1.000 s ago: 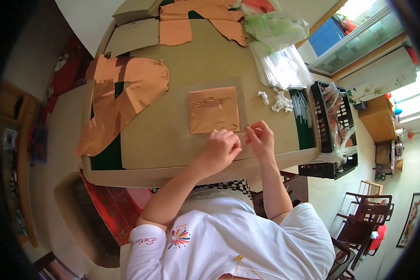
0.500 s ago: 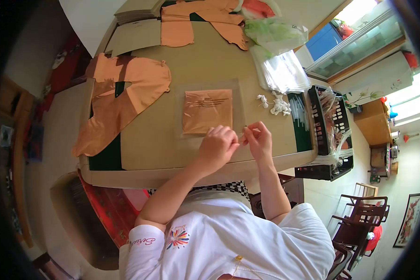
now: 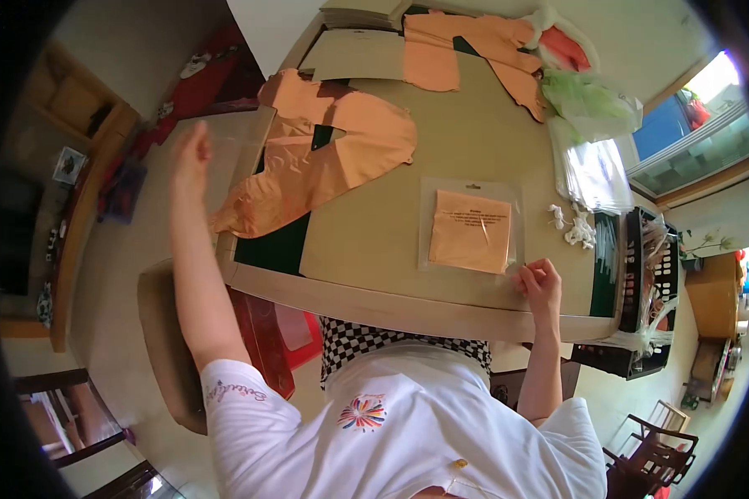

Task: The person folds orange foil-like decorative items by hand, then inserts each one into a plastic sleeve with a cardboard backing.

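A clear plastic bag (image 3: pixel 472 185) with a hanging hole and dark printed lines lies flat on the table. Inside it is a folded copper-coloured foil balloon (image 3: pixel 470 245). My right hand (image 3: pixel 543 287) is at the bag's lower right corner, fingers curled and fingertips pinched on that corner. Far off to the left, my left hand (image 3: pixel 193 154) is raised beyond the table's edge. Its fingers are closed, and anything in them is too thin or blurred to make out. Between the hands lies a flat, uninflated copper-coloured foil balloon (image 3: pixel 366 137).
Another copper foil balloon (image 3: pixel 431 62) and grey-brown card sheets (image 3: pixel 354 56) lie at the back. On the right are clear bags (image 3: pixel 595 175), a green-tinted bag (image 3: pixel 587 104), white string bundles (image 3: pixel 580 229), clear straws (image 3: pixel 606 249) and a black crate (image 3: pixel 632 274).
My left hand has swung from beside my right hand out to the far left. My right hand stays by the bag's corner. The view has shifted, so the table appears farther right.
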The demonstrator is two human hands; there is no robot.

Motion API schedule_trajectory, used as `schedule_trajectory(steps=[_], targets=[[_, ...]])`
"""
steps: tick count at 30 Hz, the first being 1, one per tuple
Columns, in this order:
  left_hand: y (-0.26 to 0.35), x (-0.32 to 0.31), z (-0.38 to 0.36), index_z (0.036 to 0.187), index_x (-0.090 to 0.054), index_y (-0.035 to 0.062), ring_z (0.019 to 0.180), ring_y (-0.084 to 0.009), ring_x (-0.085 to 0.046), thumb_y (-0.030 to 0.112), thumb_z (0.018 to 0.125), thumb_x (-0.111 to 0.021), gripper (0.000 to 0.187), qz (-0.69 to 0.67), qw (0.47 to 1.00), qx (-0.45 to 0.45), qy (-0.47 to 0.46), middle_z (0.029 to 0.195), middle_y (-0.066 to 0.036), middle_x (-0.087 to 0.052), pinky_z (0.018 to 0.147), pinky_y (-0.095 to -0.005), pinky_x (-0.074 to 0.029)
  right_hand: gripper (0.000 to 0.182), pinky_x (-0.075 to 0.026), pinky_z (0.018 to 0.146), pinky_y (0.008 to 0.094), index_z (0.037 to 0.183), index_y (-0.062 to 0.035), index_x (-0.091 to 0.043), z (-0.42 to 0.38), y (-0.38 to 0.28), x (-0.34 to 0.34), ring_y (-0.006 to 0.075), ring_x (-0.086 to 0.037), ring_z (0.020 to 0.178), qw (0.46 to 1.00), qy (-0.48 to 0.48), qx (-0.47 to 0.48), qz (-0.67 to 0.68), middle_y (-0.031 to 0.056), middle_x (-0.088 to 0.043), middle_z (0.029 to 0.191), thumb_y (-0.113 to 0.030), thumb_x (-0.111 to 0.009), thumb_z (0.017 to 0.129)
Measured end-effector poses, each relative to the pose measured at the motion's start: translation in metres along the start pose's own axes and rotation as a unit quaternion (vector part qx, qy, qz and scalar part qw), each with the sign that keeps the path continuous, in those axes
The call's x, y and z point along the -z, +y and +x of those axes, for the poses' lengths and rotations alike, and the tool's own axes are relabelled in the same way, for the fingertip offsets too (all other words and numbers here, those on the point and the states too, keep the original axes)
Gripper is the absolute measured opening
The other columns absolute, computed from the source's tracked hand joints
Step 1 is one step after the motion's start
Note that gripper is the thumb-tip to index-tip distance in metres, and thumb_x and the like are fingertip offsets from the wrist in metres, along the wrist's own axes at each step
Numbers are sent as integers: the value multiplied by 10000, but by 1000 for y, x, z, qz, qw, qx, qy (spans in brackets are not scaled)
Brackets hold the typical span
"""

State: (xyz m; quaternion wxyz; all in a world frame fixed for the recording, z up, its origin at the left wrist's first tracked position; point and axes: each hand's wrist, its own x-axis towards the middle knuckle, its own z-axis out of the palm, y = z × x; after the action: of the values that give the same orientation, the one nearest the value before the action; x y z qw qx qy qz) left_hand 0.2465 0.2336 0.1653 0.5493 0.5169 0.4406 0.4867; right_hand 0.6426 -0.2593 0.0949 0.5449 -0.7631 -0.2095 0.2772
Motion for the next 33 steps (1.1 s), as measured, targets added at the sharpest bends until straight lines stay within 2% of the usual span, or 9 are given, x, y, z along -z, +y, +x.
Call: schedule_trajectory(steps=[2,3,9,11,13,15,18,23,33], targets=[[-3,38,30,914,-615,98,687,-87,-524,259,884,-669,173,-53,997,-50,26,761,26,-587,617,-256,-380,69,-387,496,193,864,-47,-541,-1,0,-1,60,-535,555,1000,5,1,-8,33,-628,677,-59,-587,914],[-31,74,52,956,-622,84,746,-128,-566,223,893,-641,154,151,988,16,33,824,-12,-619,662,-280,-418,55,-386,495,193,875,-48,-546,-1,-1,-1,59,-533,552,1000,9,3,-12,32,-629,676,-58,-581,916],[-111,159,68,1184,-592,40,1162,-339,-565,155,947,-473,290,722,692,-7,14,1225,-209,-595,943,-445,-469,126,-429,585,205,1039,-2,-582,-7,-10,-1,64,-561,639,1000,4,-6,-5,10,-619,690,-14,-551,918],[-46,114,50,1150,-603,36,1112,-333,-594,122,956,-460,256,748,662,48,-4,1182,-193,-619,893,-419,-484,191,-454,643,210,1098,0,-583,-9,-4,2,73,-589,717,999,-39,-16,-17,16,-643,761,1,-549,911],[9,58,18,1111,-608,23,1078,-304,-618,127,961,-489,218,717,694,-50,29,1149,-164,-642,867,-383,-484,240,-475,695,221,1141,-3,-584,-7,2,14,85,-610,788,996,-85,16,-30,24,-659,838,15,-545,905],[20,15,-22,1059,-608,13,986,-298,-642,165,955,-530,200,550,806,-212,50,1051,-144,-663,827,-363,-482,272,-492,742,237,1167,-12,-585,-12,8,16,103,-623,852,987,-132,85,-36,35,-667,921,28,-539,902],[2,-76,-125,1036,-616,41,962,-305,-616,141,907,-608,163,372,904,-185,-103,998,-128,-641,844,-363,-479,314,-498,791,259,1174,-25,-592,-20,-9,12,121,-621,904,985,-129,75,-84,65,-661,1001,56,-555,873],[-51,-177,-239,1159,-570,104,1272,-287,-461,263,717,-796,521,331,755,-341,-452,1318,-104,-524,1097,-451,-343,216,-496,812,316,1004,-57,-652,-20,-19,6,238,-609,960,943,-65,167,-279,90,-642,1039,-5,-659,794],[-76,-189,-261,1078,-576,113,1332,-267,-396,235,686,-817,475,331,771,-293,-458,1406,-85,-452,1119,-521,-274,255,-368,1020,459,1034,-91,-619,-13,-12,-4,331,-475,1211,912,-61,307,-266,120,-546,1262,-80,-685,788]])
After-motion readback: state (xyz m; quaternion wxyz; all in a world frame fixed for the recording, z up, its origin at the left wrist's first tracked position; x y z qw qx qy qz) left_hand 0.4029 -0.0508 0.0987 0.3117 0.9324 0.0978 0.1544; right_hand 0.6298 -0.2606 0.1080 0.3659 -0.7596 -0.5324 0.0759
